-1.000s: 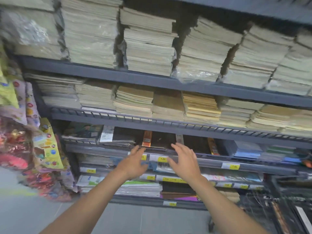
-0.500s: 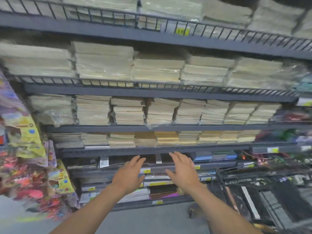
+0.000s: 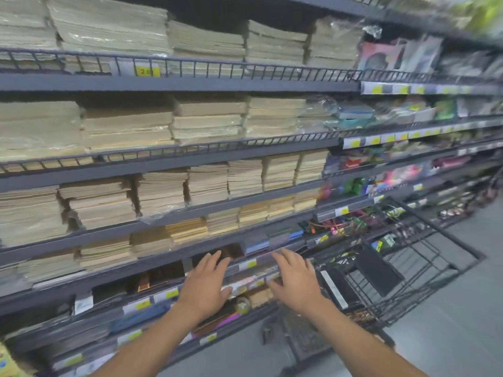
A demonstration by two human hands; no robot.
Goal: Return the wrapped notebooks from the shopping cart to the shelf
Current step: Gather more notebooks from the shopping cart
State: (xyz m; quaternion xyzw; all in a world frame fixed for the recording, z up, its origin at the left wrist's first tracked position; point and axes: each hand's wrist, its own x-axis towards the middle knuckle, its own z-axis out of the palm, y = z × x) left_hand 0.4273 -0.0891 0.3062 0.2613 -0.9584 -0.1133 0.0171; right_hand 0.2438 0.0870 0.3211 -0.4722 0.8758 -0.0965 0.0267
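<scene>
Fingers (image 3: 215, 261) on both hands are straight and spread, nothing held: left hand (image 3: 206, 289) and right hand (image 3: 295, 284) hover side by side, palms down, at the price-tag rail (image 3: 247, 265) of a low shelf (image 3: 163, 270). Dark notebooks (image 3: 231, 251) sit on that shelf just past the left fingertips. A dark flat pack (image 3: 333, 291) with a white strip lies in the shopping cart (image 3: 424, 257) just right of the right hand (too blurred to see any wrap), and plastic-wrapped pale stacks (image 3: 160, 191) fill the shelves above.
</scene>
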